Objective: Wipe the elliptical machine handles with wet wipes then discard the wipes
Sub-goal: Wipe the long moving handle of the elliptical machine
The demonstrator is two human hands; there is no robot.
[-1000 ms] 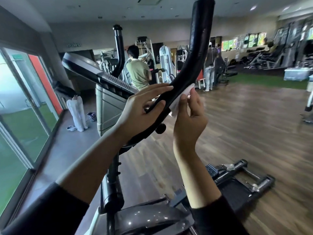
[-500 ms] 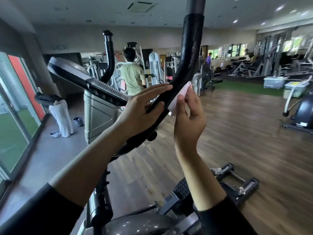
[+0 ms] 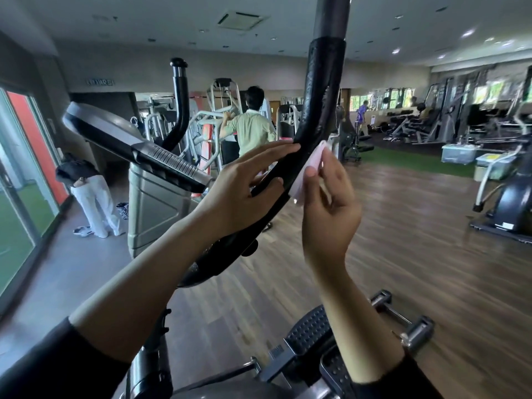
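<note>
- The left hand rests on the near black handle of the elliptical machine, its fingers stretched almost flat along the left side of the bar and the thumb crossing under it; a loose brace more than a tight wrap.
- The right hand is raised just right of the same bar, fingers pinching a pale wet wipe between thumb and fingertips.
- The wipe lies against the right side of the handle, directly across the bar from the left fingertips, its lower edge hanging just below the right thumb.
- Above both sets of fingers the handle rises nearly straight up and leaves the top of the view; below the left palm it bends down toward the machine's body.
- Left of the left fingers sits the tilted console, with the far handle rising behind it.
- Beneath the right wrist a ridged foot pedal shows above the wooden floor.
- Both forearms are bare, dark sleeves pushed up.
</note>
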